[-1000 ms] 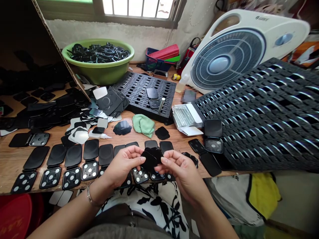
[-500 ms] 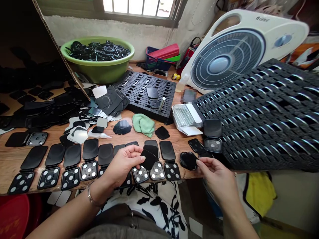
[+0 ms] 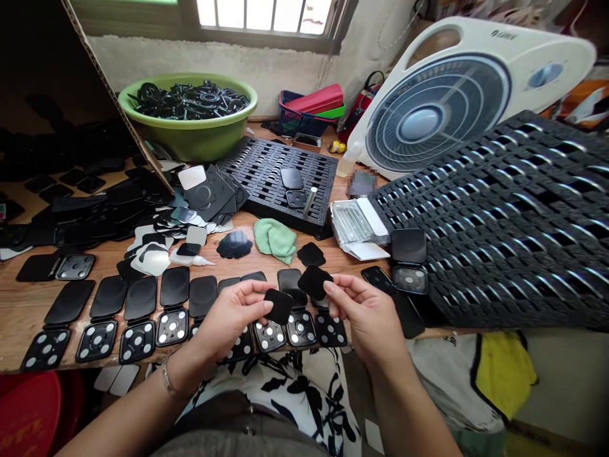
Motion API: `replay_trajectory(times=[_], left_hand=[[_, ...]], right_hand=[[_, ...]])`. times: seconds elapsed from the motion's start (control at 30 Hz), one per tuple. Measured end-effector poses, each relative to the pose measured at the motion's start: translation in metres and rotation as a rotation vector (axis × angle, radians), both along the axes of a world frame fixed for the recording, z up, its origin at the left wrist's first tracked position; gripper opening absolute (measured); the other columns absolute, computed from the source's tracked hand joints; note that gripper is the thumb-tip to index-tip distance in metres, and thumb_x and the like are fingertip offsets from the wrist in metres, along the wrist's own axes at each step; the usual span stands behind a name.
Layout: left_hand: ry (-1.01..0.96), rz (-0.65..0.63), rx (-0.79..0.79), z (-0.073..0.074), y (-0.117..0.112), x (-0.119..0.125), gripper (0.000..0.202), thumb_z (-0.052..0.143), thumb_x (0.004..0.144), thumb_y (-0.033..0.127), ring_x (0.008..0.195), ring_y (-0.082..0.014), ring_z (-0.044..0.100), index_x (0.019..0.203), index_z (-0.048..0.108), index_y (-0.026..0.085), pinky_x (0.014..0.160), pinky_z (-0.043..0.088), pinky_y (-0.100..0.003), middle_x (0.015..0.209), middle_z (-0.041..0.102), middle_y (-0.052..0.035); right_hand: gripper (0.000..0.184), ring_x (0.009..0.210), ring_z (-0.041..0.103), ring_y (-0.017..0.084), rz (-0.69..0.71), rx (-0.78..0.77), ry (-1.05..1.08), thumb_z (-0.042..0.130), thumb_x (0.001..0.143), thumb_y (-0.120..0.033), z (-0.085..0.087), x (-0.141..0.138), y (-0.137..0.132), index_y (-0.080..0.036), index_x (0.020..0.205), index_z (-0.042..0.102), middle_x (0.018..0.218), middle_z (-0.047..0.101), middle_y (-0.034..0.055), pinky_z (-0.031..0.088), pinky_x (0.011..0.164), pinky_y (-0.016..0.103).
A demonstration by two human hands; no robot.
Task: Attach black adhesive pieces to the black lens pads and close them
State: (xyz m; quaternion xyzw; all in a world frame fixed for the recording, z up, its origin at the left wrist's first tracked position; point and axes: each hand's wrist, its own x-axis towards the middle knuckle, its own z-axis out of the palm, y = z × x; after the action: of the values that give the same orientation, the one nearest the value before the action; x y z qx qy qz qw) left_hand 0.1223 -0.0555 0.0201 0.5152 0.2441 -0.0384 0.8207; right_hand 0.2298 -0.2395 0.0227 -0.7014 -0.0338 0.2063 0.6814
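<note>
A thin black square pad (image 3: pixel 280 307) with rounded corners is pinched between the thumb and fingers of my left hand (image 3: pixel 238 311). Just right of it, my right hand (image 3: pixel 366 314) grips another black square pad (image 3: pixel 314 282) by its right edge; whether it is one sheet or several I cannot tell. The two pads are close together but apart. Below and behind them lies a row of opened black hinged cases, each with a plain lid (image 3: pixel 174 286) and a base (image 3: pixel 172 327) dotted with white circles. My hands hide some of these cases.
Behind the row are a small pile of black pads (image 3: pixel 311 254), a green cloth (image 3: pixel 276 240) and scattered white and black sheets (image 3: pixel 152 254). A white box of clear strips (image 3: pixel 356 225), a slatted black foam tray (image 3: pixel 504 222) and a fan (image 3: pixel 428 114) stand right.
My right hand has moved left and up from the right end of the row, bringing a black pad beside the one in my left hand. My left hand has stayed nearly still.
</note>
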Motion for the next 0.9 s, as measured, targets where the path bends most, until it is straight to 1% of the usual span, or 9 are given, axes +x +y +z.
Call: replay_trajectory(times=[0.13, 0.23, 0.33, 0.43, 0.53, 0.63, 0.73, 0.8, 0.9], left_hand=[[0.033, 0.075, -0.032, -0.003, 0.004, 0.001, 0.052, 0.085, 0.066, 0.029, 0.06, -0.0095, 0.063, 0.111, 0.067, 0.011, 0.062, 0.049, -0.021, 0.08, 0.074, -0.0054], [0.046, 0.091, -0.055, -0.002, 0.003, 0.004, 0.054, 0.085, 0.065, 0.025, 0.061, -0.01, 0.065, 0.114, 0.066, 0.011, 0.062, 0.05, -0.02, 0.077, 0.073, -0.0029], [0.027, 0.086, -0.067, 0.0, 0.001, 0.007, 0.053, 0.085, 0.064, 0.023, 0.061, -0.0091, 0.066, 0.112, 0.067, 0.012, 0.062, 0.05, -0.019, 0.084, 0.074, -0.0041], [0.006, 0.094, -0.078, 0.001, -0.001, 0.009, 0.053, 0.086, 0.063, 0.024, 0.062, -0.0086, 0.066, 0.111, 0.067, 0.013, 0.063, 0.051, -0.019, 0.092, 0.075, -0.0064], [0.019, 0.105, -0.082, 0.0, -0.001, 0.009, 0.057, 0.087, 0.063, 0.025, 0.064, -0.0109, 0.069, 0.113, 0.066, 0.012, 0.063, 0.052, -0.019, 0.095, 0.076, -0.0085], [0.047, 0.112, -0.072, -0.001, 0.0, 0.009, 0.059, 0.087, 0.063, 0.025, 0.065, -0.0117, 0.069, 0.116, 0.064, 0.012, 0.062, 0.052, -0.019, 0.094, 0.076, -0.0093], [0.053, 0.117, -0.076, 0.0, 0.001, 0.01, 0.059, 0.087, 0.063, 0.023, 0.065, -0.0107, 0.069, 0.116, 0.064, 0.011, 0.065, 0.053, -0.019, 0.095, 0.076, -0.0097], [0.045, 0.11, -0.091, 0.0, 0.0, 0.011, 0.058, 0.087, 0.062, 0.022, 0.065, -0.0106, 0.069, 0.115, 0.064, 0.011, 0.066, 0.053, -0.02, 0.095, 0.076, -0.0096], [0.034, 0.075, -0.114, 0.0, -0.005, 0.014, 0.06, 0.087, 0.061, 0.022, 0.065, -0.0123, 0.069, 0.115, 0.063, 0.01, 0.068, 0.054, -0.022, 0.092, 0.076, -0.0095]], right_hand=[[0.04, 0.047, 0.05, 0.009, 0.005, -0.068, -0.028, 0.082, 0.067, -0.048, -0.004, 0.014, -0.007, -0.015, 0.085, 0.069, 0.058, 0.061, -0.0012, 0.039, 0.046, 0.022], [0.04, 0.048, 0.051, 0.01, -0.04, -0.202, -0.176, 0.08, 0.066, -0.049, -0.01, 0.044, -0.004, -0.015, 0.083, 0.069, 0.06, 0.062, -0.0001, 0.041, 0.047, 0.023], [0.039, 0.047, 0.052, 0.011, 0.053, -0.324, -0.228, 0.075, 0.067, -0.05, -0.023, 0.08, 0.007, -0.015, 0.08, 0.069, 0.06, 0.064, 0.0013, 0.043, 0.046, 0.025], [0.029, 0.045, 0.053, 0.012, 0.112, -0.41, -0.235, 0.073, 0.067, -0.044, -0.038, 0.105, 0.018, -0.016, 0.075, 0.069, 0.059, 0.065, 0.0017, 0.043, 0.045, 0.026], [0.015, 0.051, 0.057, 0.015, 0.095, -0.498, -0.294, 0.075, 0.064, -0.031, -0.047, 0.115, 0.023, -0.018, 0.071, 0.07, 0.06, 0.067, 0.002, 0.045, 0.051, 0.027], [0.014, 0.064, 0.063, 0.019, 0.062, -0.568, -0.366, 0.076, 0.063, -0.024, -0.044, 0.116, 0.018, -0.019, 0.076, 0.072, 0.066, 0.069, 0.0028, 0.048, 0.065, 0.031], [0.013, 0.071, 0.064, 0.02, 0.057, -0.574, -0.408, 0.072, 0.071, -0.029, -0.03, 0.101, 0.011, -0.019, 0.08, 0.072, 0.073, 0.071, 0.0038, 0.048, 0.072, 0.033], [0.02, 0.069, 0.063, 0.018, 0.149, -0.477, -0.343, 0.069, 0.076, -0.036, -0.019, 0.079, 0.008, -0.019, 0.084, 0.072, 0.078, 0.072, 0.0043, 0.049, 0.068, 0.031], [0.034, 0.063, 0.061, 0.015, 0.414, -0.237, -0.072, 0.074, 0.073, -0.042, -0.007, 0.038, 0.01, -0.018, 0.096, 0.071, 0.082, 0.072, 0.0036, 0.048, 0.059, 0.028]])
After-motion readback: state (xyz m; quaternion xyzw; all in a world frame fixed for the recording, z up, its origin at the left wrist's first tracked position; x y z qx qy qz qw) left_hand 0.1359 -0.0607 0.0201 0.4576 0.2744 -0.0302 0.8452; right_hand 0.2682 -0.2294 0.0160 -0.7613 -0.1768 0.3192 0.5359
